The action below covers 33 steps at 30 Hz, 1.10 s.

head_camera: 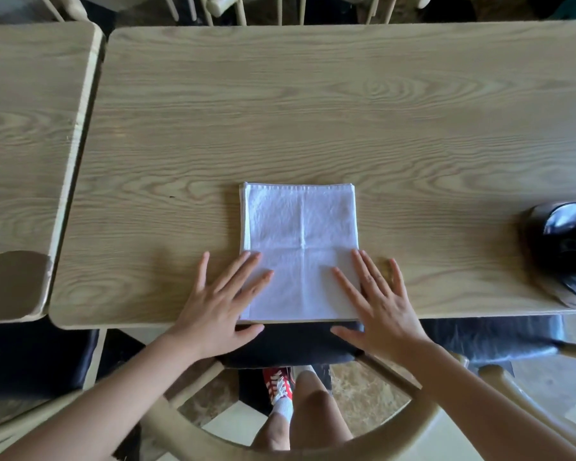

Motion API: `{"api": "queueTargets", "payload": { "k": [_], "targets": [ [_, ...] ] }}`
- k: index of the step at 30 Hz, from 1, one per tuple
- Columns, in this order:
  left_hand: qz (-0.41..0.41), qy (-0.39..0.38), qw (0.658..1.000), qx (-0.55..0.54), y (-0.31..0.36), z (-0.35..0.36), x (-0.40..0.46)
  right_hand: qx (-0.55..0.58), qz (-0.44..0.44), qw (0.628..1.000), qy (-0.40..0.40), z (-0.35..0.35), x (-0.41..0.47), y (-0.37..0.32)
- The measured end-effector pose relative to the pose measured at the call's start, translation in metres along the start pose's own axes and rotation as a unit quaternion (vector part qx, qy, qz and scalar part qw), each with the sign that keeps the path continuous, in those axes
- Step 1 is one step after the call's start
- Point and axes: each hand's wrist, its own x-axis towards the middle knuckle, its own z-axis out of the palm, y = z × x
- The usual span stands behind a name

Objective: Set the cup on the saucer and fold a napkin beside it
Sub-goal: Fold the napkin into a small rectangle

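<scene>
Head view: both flat, spread hands, left hand (218, 316) and right hand (381, 311), press the white folded cloth napkin (300, 241), whose long axis runs away from them.

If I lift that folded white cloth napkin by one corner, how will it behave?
The folded white cloth napkin would probably droop and unfold: it's soft fabric in loose layers. Likely light, and it may slide on the smooth wooden table.

The bench (313, 111) lies bare beyond the napkin (300, 234); a black cup (566, 251) blocks the right edge.
</scene>
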Motion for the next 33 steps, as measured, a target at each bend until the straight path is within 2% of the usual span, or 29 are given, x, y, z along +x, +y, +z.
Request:
{"api": "queueTargets", "payload": {
  "k": [3, 10, 18, 25, 28, 33],
  "targets": [
    [0.032, -0.01, 0.999, 0.01, -0.009, 0.0, -0.007, -0.004, -0.014, 1.0, 0.002, -0.001, 0.0, 0.003],
    [0.05, 0.026, 0.998, -0.032, -0.013, -0.007, -0.008, 0.042, -0.061, 0.994, 0.086, -0.002, -0.007, 0.012],
    [0.057, 0.054, 0.995, -0.065, -0.021, -0.009, 0.0, 0.031, -0.088, 0.991, 0.1, -0.011, 0.004, 0.021],
    [0.123, 0.054, 0.989, -0.069, -0.034, -0.015, 0.01, 0.009, -0.099, 0.986, 0.134, -0.018, 0.016, 0.023],
    [0.135, 0.04, 0.987, -0.076, -0.04, -0.016, 0.011, 0.069, -0.065, 0.981, 0.167, -0.021, 0.02, 0.017],
    [0.106, 0.076, 0.984, -0.124, -0.038, -0.014, 0.013, 0.26, 0.097, 0.939, 0.204, -0.025, 0.029, 0.003]
  ]
}}
